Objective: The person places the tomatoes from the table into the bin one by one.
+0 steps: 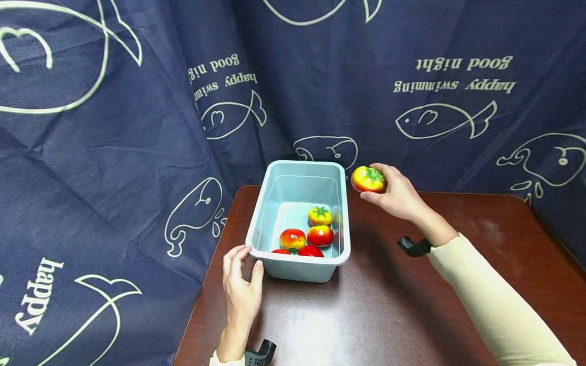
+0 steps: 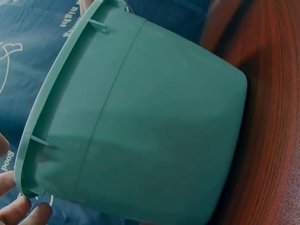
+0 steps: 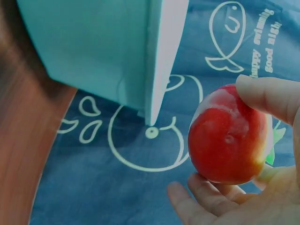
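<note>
In the head view, my right hand (image 1: 400, 195) grips a glossy red-and-yellow tomato (image 1: 366, 179) with a green leafy top, just beyond the right side of a pale blue-green plastic bin (image 1: 295, 272). The right wrist view shows the red underside of that tomato (image 3: 229, 136) between thumb and fingers, apart from the bin (image 3: 93, 51). My left hand (image 1: 242, 295) is at the bin's near left corner, its fingertips touching the rim. In the left wrist view, fingers (image 2: 15, 210) rest at the corner of the bin (image 2: 154, 117).
Several similar tomatoes (image 1: 320, 236) lie in the near and right part of the bin, some partly hidden by its front wall. The bin stands on a brown wooden table (image 1: 458, 244). A dark blue curtain (image 1: 320, 66) with fish drawings hangs behind and to the left.
</note>
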`<state>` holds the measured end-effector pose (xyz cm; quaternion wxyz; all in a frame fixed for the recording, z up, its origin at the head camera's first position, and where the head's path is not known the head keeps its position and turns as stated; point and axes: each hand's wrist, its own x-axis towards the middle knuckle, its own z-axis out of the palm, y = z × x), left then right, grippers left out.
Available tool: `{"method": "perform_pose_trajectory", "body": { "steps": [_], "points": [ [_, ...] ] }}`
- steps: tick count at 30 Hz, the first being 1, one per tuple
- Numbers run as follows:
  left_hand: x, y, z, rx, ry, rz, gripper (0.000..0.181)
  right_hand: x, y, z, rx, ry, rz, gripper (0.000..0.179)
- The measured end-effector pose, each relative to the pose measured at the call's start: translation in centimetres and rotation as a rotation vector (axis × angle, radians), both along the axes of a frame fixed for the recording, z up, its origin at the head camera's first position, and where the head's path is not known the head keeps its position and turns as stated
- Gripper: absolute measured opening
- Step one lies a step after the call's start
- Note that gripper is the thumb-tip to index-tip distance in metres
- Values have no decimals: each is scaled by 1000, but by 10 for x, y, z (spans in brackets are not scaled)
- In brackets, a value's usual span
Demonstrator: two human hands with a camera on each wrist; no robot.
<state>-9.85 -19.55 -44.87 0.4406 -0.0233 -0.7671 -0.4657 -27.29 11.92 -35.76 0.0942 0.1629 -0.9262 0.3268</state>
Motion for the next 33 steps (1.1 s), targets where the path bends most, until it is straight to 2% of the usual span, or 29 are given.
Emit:
{"method": "perform_pose_trajectory", "body": {
  "steps": [6, 33],
  "points": [
    [2, -1, 3, 32, -3, -26, 38, -5, -13, 8, -11, 4, 17, 71],
    [0, -7, -1, 32, -30, -35, 40, -21, -64, 26, -20, 27, 148, 71]
  ]
}}
